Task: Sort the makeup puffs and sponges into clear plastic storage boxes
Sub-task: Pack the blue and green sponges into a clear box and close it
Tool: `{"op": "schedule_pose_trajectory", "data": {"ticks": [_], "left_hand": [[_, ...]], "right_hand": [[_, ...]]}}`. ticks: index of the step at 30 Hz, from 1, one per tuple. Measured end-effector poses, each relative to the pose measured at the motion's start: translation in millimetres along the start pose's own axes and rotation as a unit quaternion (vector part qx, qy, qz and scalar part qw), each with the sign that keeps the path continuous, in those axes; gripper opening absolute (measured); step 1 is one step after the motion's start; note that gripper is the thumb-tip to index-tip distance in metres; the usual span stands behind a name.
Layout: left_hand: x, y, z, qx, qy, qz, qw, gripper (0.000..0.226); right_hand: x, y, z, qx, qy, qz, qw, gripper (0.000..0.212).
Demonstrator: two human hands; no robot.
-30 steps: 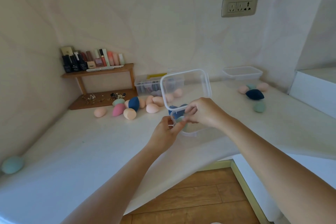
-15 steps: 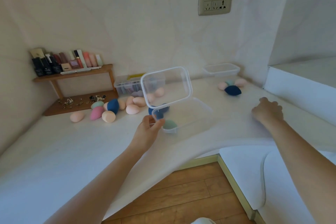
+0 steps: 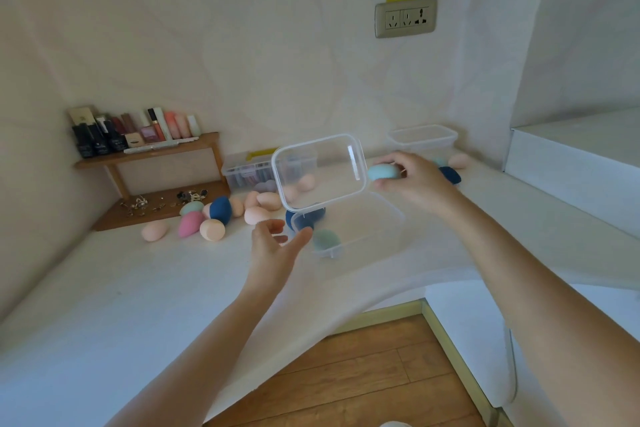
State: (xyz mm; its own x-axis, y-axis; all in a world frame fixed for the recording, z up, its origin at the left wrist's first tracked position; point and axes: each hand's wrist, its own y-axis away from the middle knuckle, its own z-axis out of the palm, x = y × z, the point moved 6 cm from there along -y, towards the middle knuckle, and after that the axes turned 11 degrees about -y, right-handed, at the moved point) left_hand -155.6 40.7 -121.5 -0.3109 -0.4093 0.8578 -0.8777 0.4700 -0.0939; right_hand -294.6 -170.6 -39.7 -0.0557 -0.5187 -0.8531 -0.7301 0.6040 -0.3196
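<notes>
Sponge in pale blue [image 3: 382, 172], egg-shaped and pinched in the right hand [image 3: 414, 180], hovers just beside the raised lid [image 3: 320, 172] of the clear storage box [image 3: 349, 230]. The left hand [image 3: 277, 246], open and empty, waits near the box's corner. Soft and light by the look of it, the sponge should take a gentle pinch round its middle.

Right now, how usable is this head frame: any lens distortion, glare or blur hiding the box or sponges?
Head view: wide-angle bend curves the counter edge; soft daylight, faint shadows; a small glare streak on the raised clear lid; the open box nearly vanishes against the white top; the pale blue sponge in the right hand is slightly soft; left hand empty.
</notes>
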Motion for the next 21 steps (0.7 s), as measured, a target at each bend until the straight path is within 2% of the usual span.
{"op": "schedule_pose_trajectory", "data": {"ticks": [2,4,6,8,10,13,15,17,19,21], "left_hand": [[19.6,0.9,-15.2,0.072,-0.042,0.117,0.99,0.038],[47.4,1.5,-23.3,0.075,-0.126,0.239,0.96,0.025],[70.2,-0.5,-16.9,-0.029,-0.24,0.287,0.927,0.018],[81.7,-1.4,-2.4,-0.139,-0.339,0.301,0.881,0.021],[86.3,-0.3,14.0,-0.2,-0.396,0.312,0.84,0.027],[82.2,-2.9,36.3,-0.261,-0.451,0.305,0.797,0.041],[78.5,-9.0,41.0,-0.278,-0.476,0.289,0.783,0.048],[76.7,-15.0,41.1,-0.275,-0.495,0.287,0.773,0.04],[76.5,-18.7,37.4,-0.248,-0.486,0.285,0.788,0.027],[75.8,-21.9,29.5,-0.196,-0.465,0.274,0.819,0.024]], "right_hand": [[-10.3,3.5,21.1,-0.067,-0.012,0.018,0.998,0.03],[-13.6,4.3,39.3,-0.107,0.009,0.041,0.993,0.027],[-11.4,3.3,52.7,-0.121,0.039,0.059,0.99,0.029],[-11.7,3.9,63.3,-0.131,0.088,0.056,0.986,0.036],[-13.0,5.7,70.1,-0.137,0.133,0.05,0.98,0.043],[-10.9,6.1,74.1,-0.135,0.165,0.06,0.975,0.031],[-7.6,6.6,75.2,-0.137,0.176,0.083,0.971,0.028],[-5.6,7.2,76.8,-0.142,0.178,0.096,0.969,0.029],[-5.8,7.6,78.2,-0.146,0.18,0.088,0.969,0.031],[-6.7,6.8,77.8,-0.137,0.188,0.07,0.97,0.031]]}}
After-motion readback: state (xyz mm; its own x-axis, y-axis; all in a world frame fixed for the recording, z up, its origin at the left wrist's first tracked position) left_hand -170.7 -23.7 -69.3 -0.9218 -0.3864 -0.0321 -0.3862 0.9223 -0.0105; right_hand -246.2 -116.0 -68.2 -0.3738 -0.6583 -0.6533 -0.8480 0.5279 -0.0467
